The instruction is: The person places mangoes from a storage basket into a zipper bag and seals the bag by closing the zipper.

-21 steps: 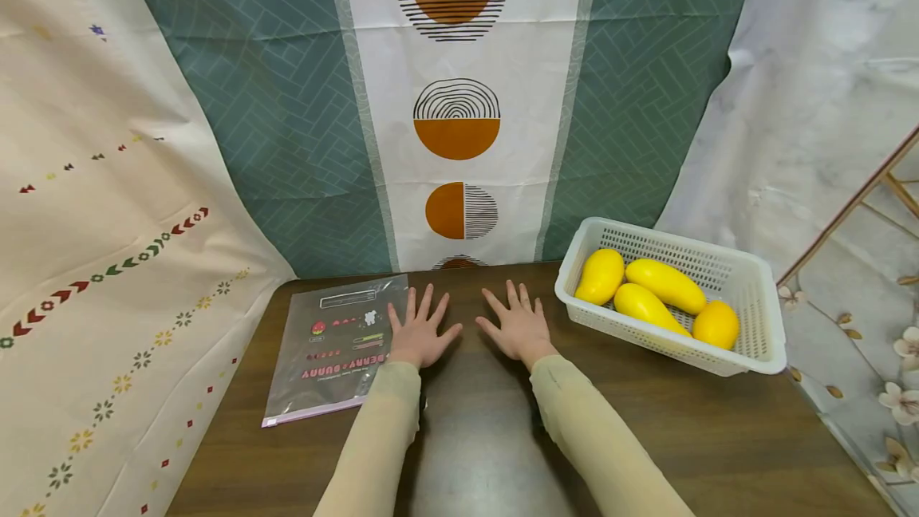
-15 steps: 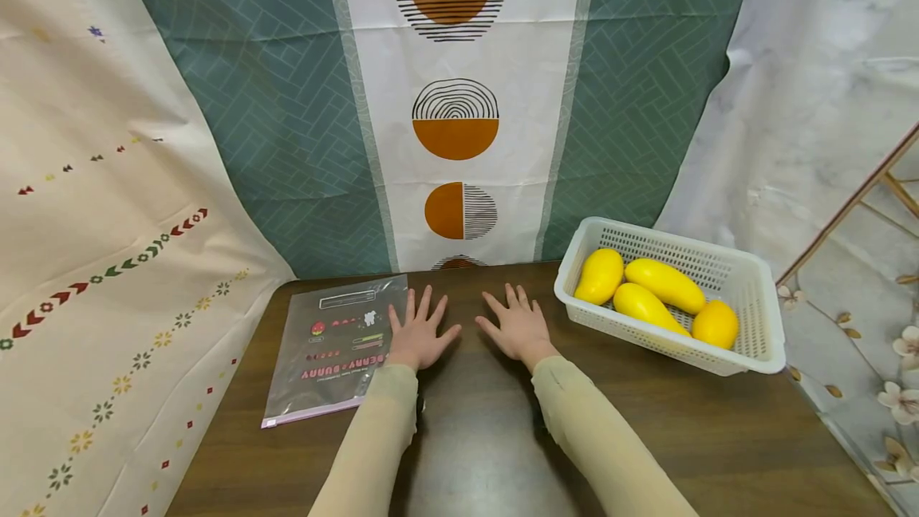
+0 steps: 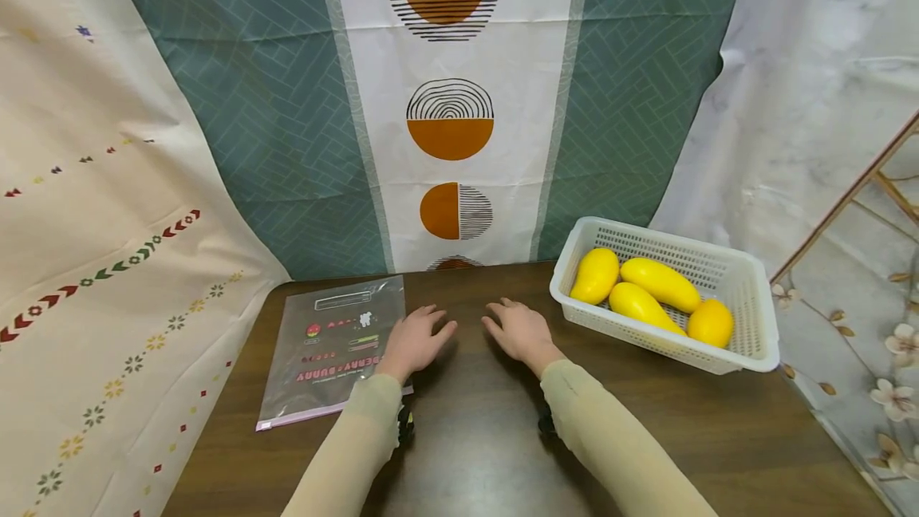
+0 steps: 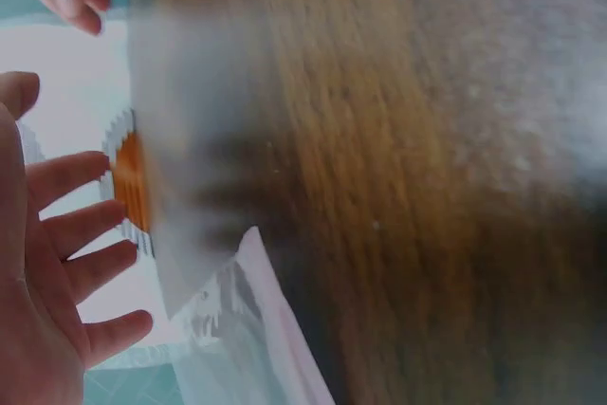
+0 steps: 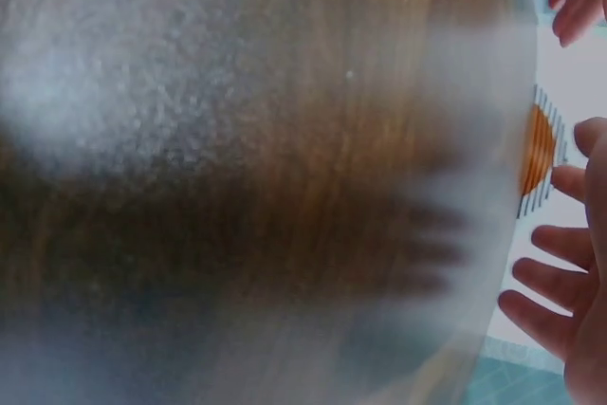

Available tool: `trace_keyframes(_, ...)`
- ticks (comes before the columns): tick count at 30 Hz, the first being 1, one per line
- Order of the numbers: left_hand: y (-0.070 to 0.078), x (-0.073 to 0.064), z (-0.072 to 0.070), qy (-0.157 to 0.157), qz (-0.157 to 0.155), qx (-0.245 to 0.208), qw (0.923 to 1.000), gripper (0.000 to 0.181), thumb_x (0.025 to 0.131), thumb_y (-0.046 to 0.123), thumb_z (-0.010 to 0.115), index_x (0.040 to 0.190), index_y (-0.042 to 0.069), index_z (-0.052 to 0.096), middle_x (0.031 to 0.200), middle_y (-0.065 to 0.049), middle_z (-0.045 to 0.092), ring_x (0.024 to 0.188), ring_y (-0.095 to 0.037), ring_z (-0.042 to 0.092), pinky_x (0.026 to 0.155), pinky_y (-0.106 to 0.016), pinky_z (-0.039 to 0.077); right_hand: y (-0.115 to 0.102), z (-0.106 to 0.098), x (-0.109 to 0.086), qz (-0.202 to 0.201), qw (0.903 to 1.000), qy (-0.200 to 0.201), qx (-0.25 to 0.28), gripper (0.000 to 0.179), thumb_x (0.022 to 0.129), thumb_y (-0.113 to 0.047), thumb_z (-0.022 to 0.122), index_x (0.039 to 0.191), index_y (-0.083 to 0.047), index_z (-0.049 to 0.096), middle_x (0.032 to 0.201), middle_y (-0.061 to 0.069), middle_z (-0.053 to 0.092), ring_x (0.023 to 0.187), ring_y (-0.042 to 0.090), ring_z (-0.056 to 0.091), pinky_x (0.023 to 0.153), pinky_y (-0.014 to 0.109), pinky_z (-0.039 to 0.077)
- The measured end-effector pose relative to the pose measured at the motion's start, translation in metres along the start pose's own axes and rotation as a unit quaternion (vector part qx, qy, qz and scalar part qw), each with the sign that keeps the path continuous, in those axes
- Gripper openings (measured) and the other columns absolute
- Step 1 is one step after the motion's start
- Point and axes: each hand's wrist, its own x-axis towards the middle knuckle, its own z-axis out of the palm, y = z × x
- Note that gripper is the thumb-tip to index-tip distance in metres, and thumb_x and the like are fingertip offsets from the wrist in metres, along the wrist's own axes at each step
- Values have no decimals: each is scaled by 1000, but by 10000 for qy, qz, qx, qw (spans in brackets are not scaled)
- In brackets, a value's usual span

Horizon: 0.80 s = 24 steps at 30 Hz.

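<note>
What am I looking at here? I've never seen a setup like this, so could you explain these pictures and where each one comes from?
There is no machine arm here, just a person's bare left hand and right hand. The wide picture comes from a camera worn on the head, looking forward and down. The two sideways-looking ones come from a camera on each wrist, so each shows that hand up close, plus some fingers of the other.

On the brown wooden table a clear plastic bag with a pink edge lies flat near the left hand. To the right, a white basket contains four yellow fruits, which look like mangoes. Patterned cloths hang around the table. Neither hand holds anything.
</note>
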Motion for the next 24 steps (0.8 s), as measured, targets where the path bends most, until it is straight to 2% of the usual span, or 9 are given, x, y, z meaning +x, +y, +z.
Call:
trace_keyframes(3,1,-9,-9,74,136,-216,9996,54,110,50,54,144,10,69,150,-13,63,139,-35,58,115,-58,46,-1,-5,-3,-69,9998,73,173,44,111,-44,56,145,-18,69,149,11,64,135,33,62,106,55,54)
trace_keyframes(8,-7,-31,-23,156,267,-572,9979,52,110,52,55,142,14,71,143,-6,69,132,-30,64,109,-56,52,2,-11,-11,-169,9983,103,548,37,109,-39,61,137,-19,75,135,2,74,121,28,71,97,53,59)
trace_keyframes(13,-23,-60,-33,283,333,-747,9962,42,108,41,63,139,14,73,139,-5,71,129,-31,67,107,-57,53,5,-16,-23,-374,9965,72,741,32,108,-35,64,133,-19,77,128,0,76,115,25,73,94,51,60)
trace_keyframes(18,-41,-88,-40,253,263,-794,9962,39,107,34,68,138,12,74,140,-7,71,133,-33,64,111,-58,49,5,-23,-36,-576,9944,90,885,30,108,-32,66,131,-19,78,126,-1,77,110,23,75,90,49,62)
trace_keyframes(24,-63,-109,-49,246,284,-747,9965,38,104,30,73,137,10,74,139,-9,71,127,-33,68,105,-57,54,11,-26,-54,-703,9921,172,1022,30,106,-31,69,132,-19,78,126,-3,77,109,20,75,90,46,62)
